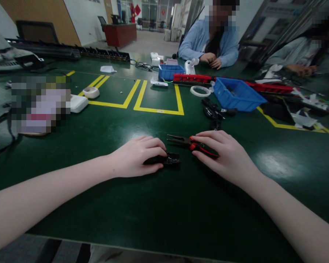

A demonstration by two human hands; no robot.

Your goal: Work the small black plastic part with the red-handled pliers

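Note:
Low over the green table point(153, 204), my left hand point(138, 157) is closed around a small black plastic part point(173, 159), whose open-looking end sticks out to the right past my fingers. My right hand point(222, 149) has its fingers around the red-and-black handles of long-nose pliers point(193, 143). The pliers' jaws point left, slightly parted, with nothing between them. Their tips lie just beyond the black part and apart from it. My right palm hides the handle ends.
Several black parts point(214, 111) lie beyond my right hand, beside a blue bin point(237, 95) and a white tape roll point(200, 91). Another blue bin point(171, 72) stands farther back. Yellow tape point(159, 110) marks the table. A person in a blue shirt point(194, 40) sits opposite; another sits at right.

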